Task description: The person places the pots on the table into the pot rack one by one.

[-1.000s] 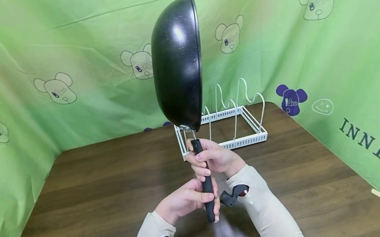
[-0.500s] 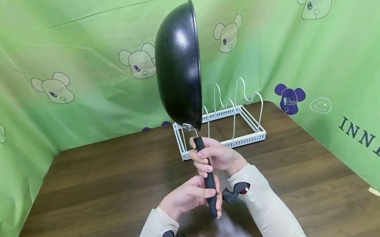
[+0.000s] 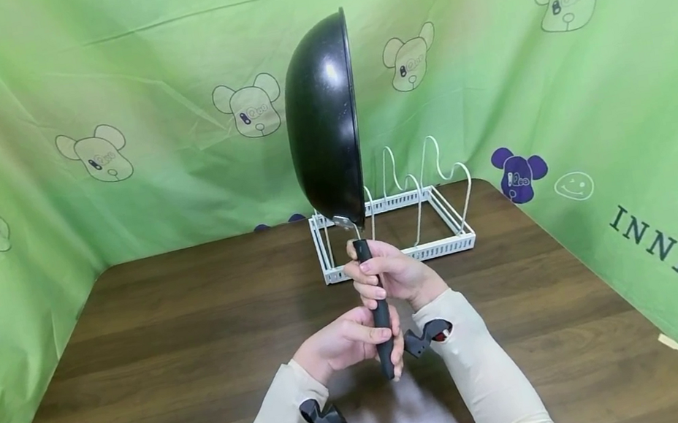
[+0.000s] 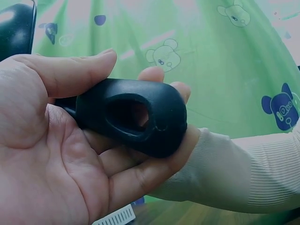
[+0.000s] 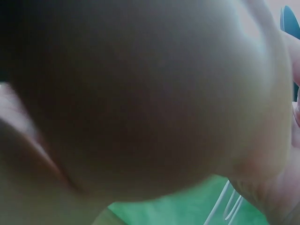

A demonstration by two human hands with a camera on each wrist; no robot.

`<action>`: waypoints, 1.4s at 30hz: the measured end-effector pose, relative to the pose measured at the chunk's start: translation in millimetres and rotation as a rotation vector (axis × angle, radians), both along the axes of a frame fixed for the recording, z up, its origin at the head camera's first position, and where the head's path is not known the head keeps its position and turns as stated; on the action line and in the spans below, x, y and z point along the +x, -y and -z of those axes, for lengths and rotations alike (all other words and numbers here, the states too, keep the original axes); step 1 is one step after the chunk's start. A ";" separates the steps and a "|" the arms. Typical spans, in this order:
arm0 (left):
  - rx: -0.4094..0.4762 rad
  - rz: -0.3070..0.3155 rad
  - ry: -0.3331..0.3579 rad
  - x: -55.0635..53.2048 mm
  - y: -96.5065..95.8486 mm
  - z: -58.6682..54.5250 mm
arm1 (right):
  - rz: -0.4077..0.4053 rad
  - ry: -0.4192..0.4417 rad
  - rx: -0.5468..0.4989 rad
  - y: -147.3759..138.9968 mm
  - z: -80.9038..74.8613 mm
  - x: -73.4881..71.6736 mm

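Observation:
A black wok stands on end in the air, bowl uppermost, its rounded bottom turned left and its rim to the right. Both hands grip its black handle. My right hand holds the upper part, just below the metal neck. Lower down, my left hand has its thumb across the handle near the tip. In the left wrist view, the handle's end with its hanging hole lies between the thumb and fingers. Blurred skin close to the lens fills most of the right wrist view.
Behind the wok and right hand, a white wire pan rack stands at the back of the brown wooden table, partly hidden. A green printed curtain encloses the back and sides. A small pale strip lies at the table's right edge.
Both hands have shifted slightly to the right with the wok. Its bowl appears a little lower and smaller than before. Both grips stay the same.

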State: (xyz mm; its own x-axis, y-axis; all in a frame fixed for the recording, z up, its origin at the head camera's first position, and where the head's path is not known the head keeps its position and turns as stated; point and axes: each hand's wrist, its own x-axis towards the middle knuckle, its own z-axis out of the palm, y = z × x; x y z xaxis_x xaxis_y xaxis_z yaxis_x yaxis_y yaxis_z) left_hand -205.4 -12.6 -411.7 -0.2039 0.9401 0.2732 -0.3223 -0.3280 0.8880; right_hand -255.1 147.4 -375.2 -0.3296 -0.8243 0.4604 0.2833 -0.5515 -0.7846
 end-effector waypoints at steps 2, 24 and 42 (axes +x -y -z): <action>-0.004 -0.001 0.000 -0.2 -0.5 -0.2 | 0.001 0.004 0.002 -0.5 0.4 -0.5; -0.122 -0.103 0.014 8.7 -13.0 2.0 | -0.078 -0.022 -0.033 -12.4 13.3 -3.4; -0.162 -0.214 0.017 13.1 -37.5 4.1 | -0.222 0.003 0.052 -34.7 7.1 -12.0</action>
